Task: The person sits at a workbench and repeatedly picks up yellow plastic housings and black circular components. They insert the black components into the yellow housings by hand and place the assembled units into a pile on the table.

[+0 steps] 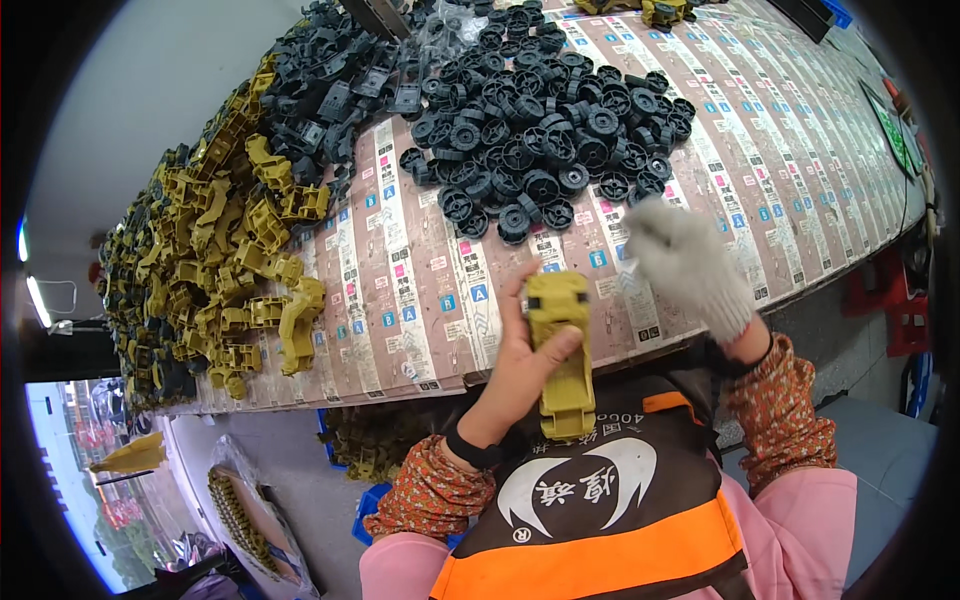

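My bare left hand (525,365) is wrapped round an olive-yellow plastic toy truck body (566,375), its thumb pressed across the near face. The body stands lengthwise above the table's front edge, with dark openings near its top end. To the right of it, my right hand (690,262), in a whitish knitted glove, hovers by the near edge of a heap of black toy wheels (545,135). The gloved fingers are curled together, and whatever they may hold is hidden.
A large pile of yellow toy truck bodies (215,250) covers the table's left side. Behind it lie dark grey plastic parts (335,90) and a clear plastic bag (445,30). Patterned printed sheeting (790,170) covers the table. Below stands a blue crate (372,510).
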A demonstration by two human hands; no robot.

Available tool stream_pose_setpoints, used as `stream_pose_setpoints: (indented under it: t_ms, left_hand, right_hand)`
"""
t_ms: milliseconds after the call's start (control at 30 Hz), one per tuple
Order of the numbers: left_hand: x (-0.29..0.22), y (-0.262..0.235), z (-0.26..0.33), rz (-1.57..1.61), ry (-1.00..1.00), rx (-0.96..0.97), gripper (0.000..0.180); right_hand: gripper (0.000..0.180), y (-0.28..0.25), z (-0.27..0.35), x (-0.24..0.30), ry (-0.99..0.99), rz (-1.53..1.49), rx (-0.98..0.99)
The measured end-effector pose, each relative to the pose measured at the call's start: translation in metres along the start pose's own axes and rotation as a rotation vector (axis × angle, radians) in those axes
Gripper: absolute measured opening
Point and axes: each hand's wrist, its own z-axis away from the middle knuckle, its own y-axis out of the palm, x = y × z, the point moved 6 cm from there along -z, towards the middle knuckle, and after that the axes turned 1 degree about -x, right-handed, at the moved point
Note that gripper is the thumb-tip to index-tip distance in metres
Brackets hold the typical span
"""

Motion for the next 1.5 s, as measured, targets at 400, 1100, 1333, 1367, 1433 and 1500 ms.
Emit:
stream_pose_setpoints:
  t_ms: [400,1100,1333,1367,1433,1500]
  left_hand:
    - [-0.004,-0.027,0.009,0.332,-0.045,-0.244,0.085]
    - [-0.033,-0.031,0.013,0.264,0.340,-0.499,0.086]
    - [-0.045,-0.031,0.021,0.063,0.473,-0.555,0.091]
    - [-0.046,-0.031,0.023,0.050,0.494,-0.551,0.092]
    - [-0.048,-0.027,0.022,0.001,0.524,-0.561,0.095]
    - [-0.052,-0.022,0.026,0.003,0.554,-0.584,0.098]
  right_hand:
    - [0.024,-0.021,-0.047,-0.035,-0.009,0.286,-0.212]
    - [0.037,0.055,0.082,0.069,-0.209,-0.368,0.181]
    - [0.039,0.055,0.091,0.077,-0.286,-0.220,0.231]
    - [0.041,0.055,0.094,0.077,-0.291,-0.228,0.226]
    - [0.044,0.054,0.093,0.077,-0.319,-0.229,0.201]
    - [0.048,0.056,0.096,0.076,-0.329,-0.194,0.170]
